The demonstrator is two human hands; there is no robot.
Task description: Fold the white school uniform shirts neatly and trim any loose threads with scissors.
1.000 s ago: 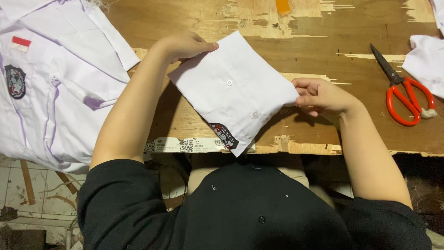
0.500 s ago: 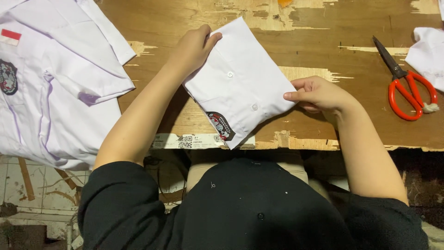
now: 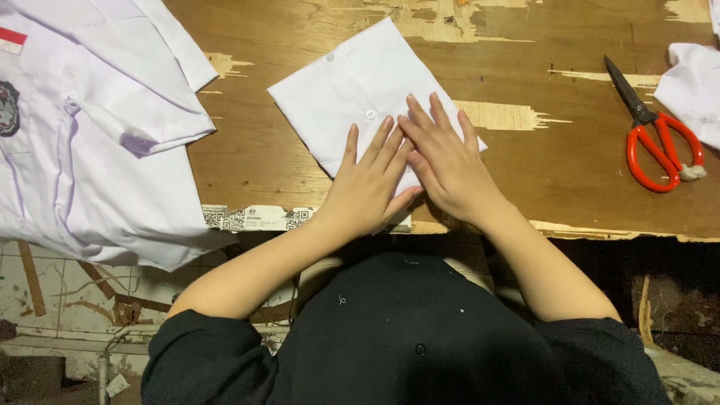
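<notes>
A folded white shirt with small buttons lies on the worn wooden table, tilted diagonally. My left hand rests flat on its near part, fingers spread and pointing away from me. My right hand lies flat beside it, slightly overlapping the left fingers, pressing the same near corner of the shirt. Neither hand grips anything. The near edge of the shirt is hidden under my palms.
A pile of white shirts with a dark badge hangs over the table's left edge. Red-handled scissors lie at the right, next to another white cloth. A strip of printed tape runs along the table's front edge.
Both hands have let go of the shirt's sides and come together flat on its near part. The shirt has shifted away from the front edge and its dark badge no longer shows.
</notes>
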